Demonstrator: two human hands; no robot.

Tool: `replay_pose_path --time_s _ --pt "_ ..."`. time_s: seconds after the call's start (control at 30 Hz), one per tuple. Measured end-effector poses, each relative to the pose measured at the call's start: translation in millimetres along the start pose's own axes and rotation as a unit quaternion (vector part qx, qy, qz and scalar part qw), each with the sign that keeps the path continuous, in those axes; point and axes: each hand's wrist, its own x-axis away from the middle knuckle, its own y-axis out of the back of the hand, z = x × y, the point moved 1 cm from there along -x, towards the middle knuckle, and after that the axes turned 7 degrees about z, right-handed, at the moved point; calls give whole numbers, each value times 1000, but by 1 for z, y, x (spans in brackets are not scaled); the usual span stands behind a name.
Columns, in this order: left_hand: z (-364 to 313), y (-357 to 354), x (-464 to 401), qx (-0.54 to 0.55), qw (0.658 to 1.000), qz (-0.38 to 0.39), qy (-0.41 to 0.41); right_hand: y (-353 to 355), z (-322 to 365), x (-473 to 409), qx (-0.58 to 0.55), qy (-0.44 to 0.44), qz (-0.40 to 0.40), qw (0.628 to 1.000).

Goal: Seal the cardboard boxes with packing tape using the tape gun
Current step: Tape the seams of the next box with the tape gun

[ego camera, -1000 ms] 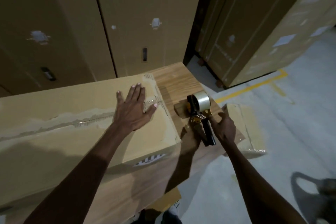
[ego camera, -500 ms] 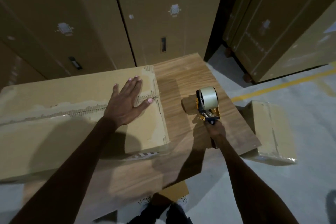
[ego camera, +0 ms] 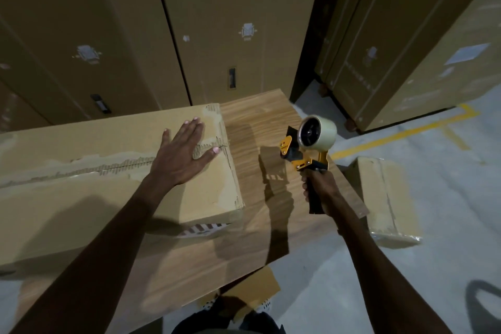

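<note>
Gripping tape gun, R hand; L hand flat on box

Wood-grain bench sitting on grey concrete floor. Tall brown cartons standing behind it, more at right. Yellow floor line running along right. Dark shadow lying at lower right.

Dim room: grey concrete floor with yellow line, wooden table.
</note>
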Motion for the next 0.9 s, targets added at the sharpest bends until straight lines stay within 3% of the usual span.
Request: replay_pose_path --time_s 0.13,0.3,0.37,0.47,0.6,0.8,0.9 --pt "-1 3 -3 45 999 -1 11 -11 30 35 -33 18 0 999" --pt "-26 23 -13 165 980 -109 5 -40 66 79 -88 23 23 996" --pt "-42 30 -16 309 947 -80 -22 -52 77 95 -93 31 36 995" --pt "-65 39 -17 521 851 25 -62 -71 89 114 -109 36 55 992" --pt "-77 45 -13 606 782 77 -120 -89 98 129 -121 40 67 990" --pt "-68 42 -7 681 732 -6 -21 -101 98 138 -118 42 65 990" --pt "-57 39 -6 686 728 -15 -8 -105 98 139 -110 44 64 991"
